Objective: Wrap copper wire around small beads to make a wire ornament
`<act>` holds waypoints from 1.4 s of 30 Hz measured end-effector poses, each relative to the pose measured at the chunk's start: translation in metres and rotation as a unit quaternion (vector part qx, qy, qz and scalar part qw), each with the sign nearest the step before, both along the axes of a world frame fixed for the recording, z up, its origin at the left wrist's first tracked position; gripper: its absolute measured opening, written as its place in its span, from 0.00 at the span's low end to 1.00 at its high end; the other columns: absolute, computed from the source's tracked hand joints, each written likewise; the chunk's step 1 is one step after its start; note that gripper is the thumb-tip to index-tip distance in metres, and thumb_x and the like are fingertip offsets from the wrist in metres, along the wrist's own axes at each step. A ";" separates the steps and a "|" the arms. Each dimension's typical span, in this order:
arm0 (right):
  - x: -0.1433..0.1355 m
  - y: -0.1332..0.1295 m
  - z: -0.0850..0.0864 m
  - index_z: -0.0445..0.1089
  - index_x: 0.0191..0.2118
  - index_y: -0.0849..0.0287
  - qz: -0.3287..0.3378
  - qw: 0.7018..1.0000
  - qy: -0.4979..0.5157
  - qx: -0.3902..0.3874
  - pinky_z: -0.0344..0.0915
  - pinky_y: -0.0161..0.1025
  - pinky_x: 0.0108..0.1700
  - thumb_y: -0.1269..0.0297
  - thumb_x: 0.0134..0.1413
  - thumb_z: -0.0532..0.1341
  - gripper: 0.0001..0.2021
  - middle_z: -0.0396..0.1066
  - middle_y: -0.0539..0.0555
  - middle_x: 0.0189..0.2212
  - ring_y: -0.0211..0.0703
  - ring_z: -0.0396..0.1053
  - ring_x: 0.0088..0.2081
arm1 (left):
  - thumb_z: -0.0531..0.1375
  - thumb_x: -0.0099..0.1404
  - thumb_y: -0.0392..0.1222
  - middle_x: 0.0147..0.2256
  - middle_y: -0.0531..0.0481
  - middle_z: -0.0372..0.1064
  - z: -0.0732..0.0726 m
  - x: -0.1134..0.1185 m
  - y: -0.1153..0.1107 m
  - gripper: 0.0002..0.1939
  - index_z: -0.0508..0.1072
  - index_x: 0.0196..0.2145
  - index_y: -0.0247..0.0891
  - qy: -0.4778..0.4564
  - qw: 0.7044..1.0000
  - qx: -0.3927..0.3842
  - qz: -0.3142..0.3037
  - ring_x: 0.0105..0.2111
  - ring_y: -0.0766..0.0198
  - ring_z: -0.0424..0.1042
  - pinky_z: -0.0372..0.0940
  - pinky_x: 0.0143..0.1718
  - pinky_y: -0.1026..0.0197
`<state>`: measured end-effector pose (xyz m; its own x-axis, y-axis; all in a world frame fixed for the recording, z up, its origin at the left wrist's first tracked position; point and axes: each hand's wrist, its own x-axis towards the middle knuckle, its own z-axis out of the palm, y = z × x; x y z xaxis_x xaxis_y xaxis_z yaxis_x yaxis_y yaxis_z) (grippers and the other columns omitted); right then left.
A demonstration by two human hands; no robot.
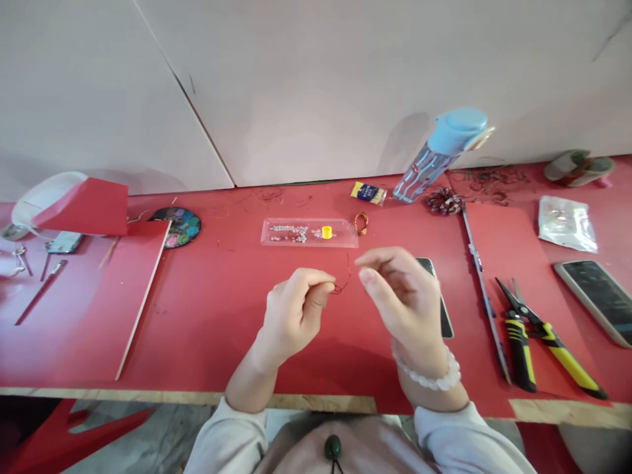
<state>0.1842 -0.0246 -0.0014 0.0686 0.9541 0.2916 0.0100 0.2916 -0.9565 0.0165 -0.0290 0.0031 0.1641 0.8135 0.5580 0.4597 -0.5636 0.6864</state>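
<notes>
My left hand (297, 309) is pinched shut on a thin dark cord (345, 284), which loops out from the fingertips and curves upward. To its right, my right hand (405, 299) is held with thumb and fingers apart and nothing visible between them; a white bead bracelet (429, 378) circles that wrist. Beyond both hands lies a clear plastic tray (345, 241) with rows of small beads (289, 230) and a yellow cap (326, 232) in it. A braided orange-brown ring (361, 224) rests beside the tray's right end.
Right of my hands are a phone (446, 316), yellow-black pliers (536, 329) on a red board and another phone (600, 296). A blue-lidded bottle (439, 155) leans near the wall. On the left stand a red board (133, 296), a paint palette (185, 227) and a white container (44, 197).
</notes>
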 end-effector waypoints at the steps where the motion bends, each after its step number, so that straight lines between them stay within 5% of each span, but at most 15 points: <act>1: 0.002 -0.002 0.001 0.74 0.42 0.55 -0.059 0.994 -0.061 0.066 0.73 0.40 0.37 0.66 0.60 0.67 0.06 0.73 0.51 0.31 0.41 0.72 0.32 | 0.56 0.75 0.38 0.29 0.54 0.77 0.000 0.000 0.000 0.06 0.72 0.40 0.40 0.004 1.000 -0.008 -0.003 0.19 0.74 0.70 0.64 0.23 0.72; 4: 0.005 -0.002 0.005 0.72 0.49 0.54 -0.063 0.953 -0.193 0.224 0.70 0.57 0.58 0.72 0.57 0.65 0.14 0.76 0.58 0.47 0.55 0.73 0.54 | 0.57 0.74 0.36 0.27 0.56 0.75 0.001 -0.001 0.000 0.05 0.72 0.39 0.40 0.014 1.000 -0.024 -0.011 0.18 0.74 0.68 0.62 0.22 0.72; 7: 0.005 0.003 0.007 0.72 0.47 0.53 -0.016 0.918 -0.275 0.285 0.65 0.66 0.63 0.74 0.58 0.62 0.13 0.78 0.57 0.47 0.57 0.73 0.57 | 0.57 0.74 0.36 0.25 0.57 0.73 0.003 -0.001 0.000 0.05 0.71 0.38 0.40 0.032 0.999 -0.033 -0.011 0.18 0.73 0.67 0.61 0.21 0.71; 12: 0.007 0.012 0.004 0.73 0.42 0.54 0.021 0.900 -0.300 0.316 0.72 0.60 0.58 0.73 0.62 0.61 0.07 0.80 0.55 0.39 0.51 0.78 0.46 | 0.56 0.74 0.37 0.24 0.57 0.71 0.007 -0.004 0.002 0.07 0.71 0.36 0.40 0.030 0.998 -0.053 -0.023 0.18 0.73 0.66 0.61 0.22 0.71; 21: 0.007 0.020 -0.005 0.74 0.43 0.53 -0.015 0.904 -0.265 0.335 0.74 0.49 0.42 0.73 0.66 0.59 0.08 0.77 0.54 0.34 0.47 0.75 0.37 | 0.57 0.70 0.35 0.23 0.58 0.70 0.013 -0.008 0.005 0.03 0.70 0.38 0.40 -0.014 0.984 -0.150 -0.091 0.19 0.73 0.66 0.63 0.23 0.73; 26: 0.002 0.020 -0.007 0.72 0.41 0.55 0.008 0.934 -0.220 0.281 0.73 0.43 0.37 0.74 0.65 0.59 0.08 0.76 0.53 0.32 0.44 0.74 0.34 | 0.57 0.69 0.33 0.21 0.58 0.69 0.012 -0.006 0.004 0.04 0.71 0.37 0.39 -0.032 0.989 -0.120 -0.074 0.18 0.73 0.66 0.62 0.21 0.72; 35: -0.002 0.015 -0.004 0.69 0.35 0.57 0.089 0.989 -0.059 0.099 0.72 0.35 0.31 0.61 0.69 0.59 0.10 0.74 0.51 0.28 0.38 0.72 0.29 | 0.56 0.71 0.34 0.21 0.58 0.69 0.008 -0.006 0.002 0.04 0.71 0.38 0.39 -0.027 0.991 -0.105 -0.075 0.17 0.73 0.66 0.61 0.20 0.72; 42: -0.005 0.018 -0.006 0.69 0.35 0.57 0.149 0.985 0.086 0.008 0.74 0.35 0.32 0.55 0.66 0.63 0.11 0.71 0.49 0.28 0.36 0.72 0.29 | 0.57 0.72 0.33 0.24 0.56 0.75 0.005 -0.004 0.004 0.05 0.73 0.39 0.39 0.003 0.996 -0.044 -0.073 0.18 0.73 0.68 0.65 0.23 0.72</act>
